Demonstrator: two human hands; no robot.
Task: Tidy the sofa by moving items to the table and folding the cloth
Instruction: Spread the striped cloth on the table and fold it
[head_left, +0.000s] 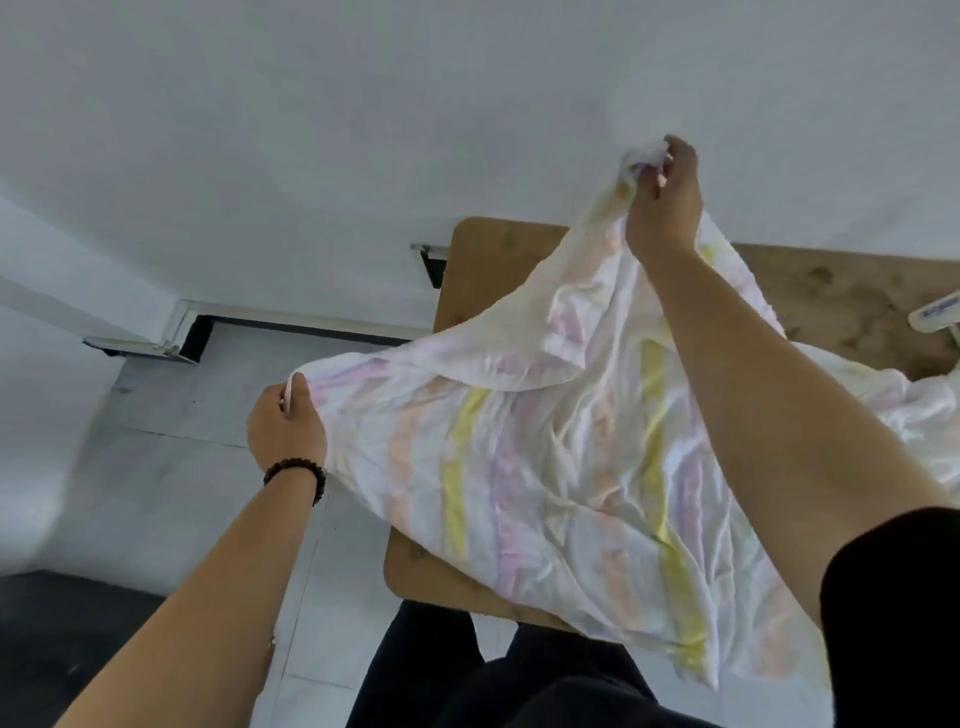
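- R hand (662, 202): fingers curled tight round a bunched corner of the cloth (545, 457), raised high over the far side of the table (488, 260).
- L hand (285, 426): pinches another corner btw thumb & fingers, lower down and out past the table's left edge; beaded bracelet (297, 474) on that wrist.
- Cloth: pale w/ pastel stripes, creased, stretched btw the two hands, top edge sagging & flopped over. Lower part drapes over the table's near edge; more of it lies heaped on the table at right.
- Step in hand, by the look: opening the cloth out for a first fold. No fold made yet.
- To do it well: level the hands so the top edge runs straight. R grip holds a wad, so prob. better to work the fingers along to the true corner, else the fold goes skew.
- Lift the heaped part free before bringing corners together, or it'll drag.
- Watch the white object (935, 317) at the table's right side, near the heap; the cloth could snag it. What it is: can't tell.
- Sofa not in view, so the rest of the tidying can't be judged.
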